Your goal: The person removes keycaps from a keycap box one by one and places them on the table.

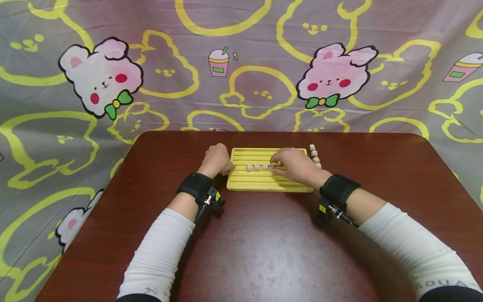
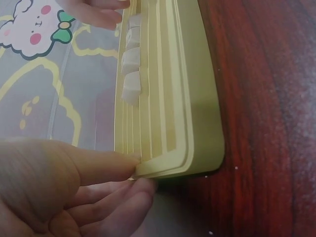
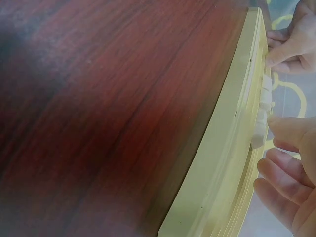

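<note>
A yellow grooved tray [image 1: 269, 186] lies on the table. A row of several small white keycaps [image 1: 257, 167], also seen as pale keycaps [image 2: 131, 61] in the left wrist view, stands in one of its middle grooves. My left hand [image 1: 217, 160] pinches the tray's left rim, thumb [image 2: 106, 168] on top and fingers beneath. Over the tray's right half is my right hand [image 1: 298, 165]. Its thumb and fingers [image 3: 281, 177] are spread apart around the row's right end, close to the last keycap [image 3: 258, 134]. Whether they touch it is hard to see.
More keycaps [image 1: 314, 153] stand in a line on the table just beyond the tray's right edge, partly behind the right hand. The brown wooden table [image 1: 264, 247] ends at a patterned cloth [image 1: 241, 96] at the back.
</note>
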`<state>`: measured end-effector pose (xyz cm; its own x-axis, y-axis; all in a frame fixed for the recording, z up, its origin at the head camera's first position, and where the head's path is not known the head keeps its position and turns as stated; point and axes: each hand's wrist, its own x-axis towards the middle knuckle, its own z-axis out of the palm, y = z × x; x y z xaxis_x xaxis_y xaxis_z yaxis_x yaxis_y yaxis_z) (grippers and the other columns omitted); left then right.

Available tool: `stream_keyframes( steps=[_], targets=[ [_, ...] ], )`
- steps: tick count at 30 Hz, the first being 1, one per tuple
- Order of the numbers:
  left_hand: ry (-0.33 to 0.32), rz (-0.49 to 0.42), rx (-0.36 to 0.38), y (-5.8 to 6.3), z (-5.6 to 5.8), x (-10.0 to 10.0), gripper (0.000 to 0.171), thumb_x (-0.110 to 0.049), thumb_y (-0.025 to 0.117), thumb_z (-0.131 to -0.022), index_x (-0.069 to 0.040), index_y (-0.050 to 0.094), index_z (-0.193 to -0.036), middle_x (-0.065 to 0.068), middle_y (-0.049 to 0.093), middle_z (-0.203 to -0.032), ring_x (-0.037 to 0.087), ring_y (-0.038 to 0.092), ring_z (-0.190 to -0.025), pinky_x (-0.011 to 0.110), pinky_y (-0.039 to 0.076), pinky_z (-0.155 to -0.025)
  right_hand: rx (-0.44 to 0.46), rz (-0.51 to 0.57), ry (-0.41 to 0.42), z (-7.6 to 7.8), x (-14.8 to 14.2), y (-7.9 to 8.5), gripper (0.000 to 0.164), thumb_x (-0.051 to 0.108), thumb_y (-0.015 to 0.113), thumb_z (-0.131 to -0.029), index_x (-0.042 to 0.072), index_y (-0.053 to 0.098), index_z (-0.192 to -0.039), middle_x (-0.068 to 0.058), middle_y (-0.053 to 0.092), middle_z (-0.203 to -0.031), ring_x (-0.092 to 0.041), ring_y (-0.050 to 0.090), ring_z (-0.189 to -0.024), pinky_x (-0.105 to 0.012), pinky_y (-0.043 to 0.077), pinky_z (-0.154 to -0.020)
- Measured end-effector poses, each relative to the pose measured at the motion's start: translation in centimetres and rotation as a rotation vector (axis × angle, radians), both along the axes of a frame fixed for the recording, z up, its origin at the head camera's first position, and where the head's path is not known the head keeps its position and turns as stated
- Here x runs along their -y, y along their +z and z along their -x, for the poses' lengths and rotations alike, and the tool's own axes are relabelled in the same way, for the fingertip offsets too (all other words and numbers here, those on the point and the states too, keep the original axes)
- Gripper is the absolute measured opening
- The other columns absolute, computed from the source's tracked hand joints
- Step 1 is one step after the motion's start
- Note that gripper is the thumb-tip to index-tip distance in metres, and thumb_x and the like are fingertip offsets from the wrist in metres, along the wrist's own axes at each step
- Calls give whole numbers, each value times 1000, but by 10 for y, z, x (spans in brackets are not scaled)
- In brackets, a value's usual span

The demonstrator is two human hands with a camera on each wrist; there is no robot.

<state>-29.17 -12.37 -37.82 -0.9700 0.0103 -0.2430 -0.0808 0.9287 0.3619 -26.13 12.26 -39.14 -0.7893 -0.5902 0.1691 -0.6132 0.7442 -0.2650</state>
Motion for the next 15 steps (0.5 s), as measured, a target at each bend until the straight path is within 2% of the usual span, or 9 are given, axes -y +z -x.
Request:
stream_keyframes(
  steps=[7, 15],
  targets=[
    [10, -5, 26, 0, 1, -1, 17, -15, 75, -85, -1, 70, -75, 5, 66, -58, 17, 69, -54, 21, 51, -46, 39, -18, -25, 6, 3, -2, 27, 23, 75, -89, 10, 73, -112, -6, 73, -108, -19, 68, -94, -36, 58, -83],
    [-3, -20, 5, 1, -2, 0, 16, -13, 75, -84, -1, 71, -74, 7, 67, -59, 18, 69, -54, 22, 51, -45, 44, -33, -32, 8, 8, -3, 26, 23, 76, -88, 10, 73, -111, -6, 73, -105, -19, 66, -90, -36, 58, -79]
  ],
)
